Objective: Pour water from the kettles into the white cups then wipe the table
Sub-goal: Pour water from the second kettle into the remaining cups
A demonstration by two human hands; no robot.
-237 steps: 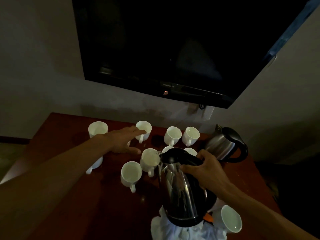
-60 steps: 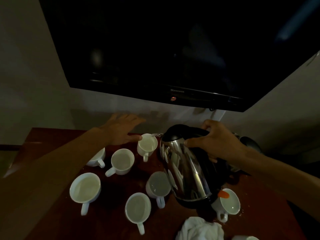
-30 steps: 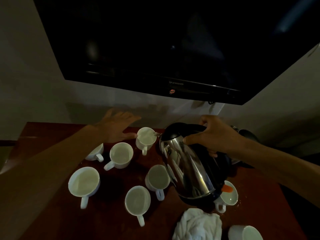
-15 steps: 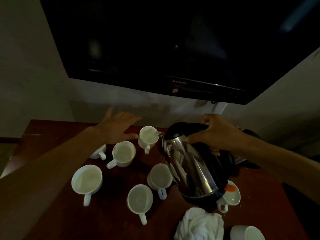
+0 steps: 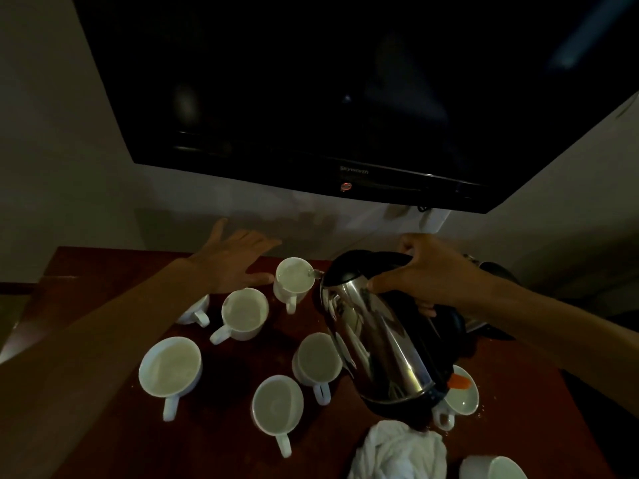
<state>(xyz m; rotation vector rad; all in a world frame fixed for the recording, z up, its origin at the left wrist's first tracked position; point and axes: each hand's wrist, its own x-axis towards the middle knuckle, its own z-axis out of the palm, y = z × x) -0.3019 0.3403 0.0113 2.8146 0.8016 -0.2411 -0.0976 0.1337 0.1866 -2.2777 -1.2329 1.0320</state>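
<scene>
Apparently pouring into the far white cup (image 5: 294, 281) from the steel kettle (image 5: 377, 344), tilted spout-down just right of that cup and gripped by the right hand (image 5: 435, 274), left hand (image 5: 235, 261) spread, thumb beside the cup's left side.

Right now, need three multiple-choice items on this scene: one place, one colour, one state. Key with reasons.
1. Where lies the crumpled white cloth? A) red-brown table's near edge, before the tilted stainless-steel kettle B) against the wall C) inside a cup
2. Colour of the small tab at the kettle's base? A) blue B) orange C) green
3. The right hand is: A) flat, open B) gripping the kettle's black handle C) holding a cup
Key: A, cloth lies nearest the camera; B, tab shows orange; B, fingers curl round the handle.
</scene>
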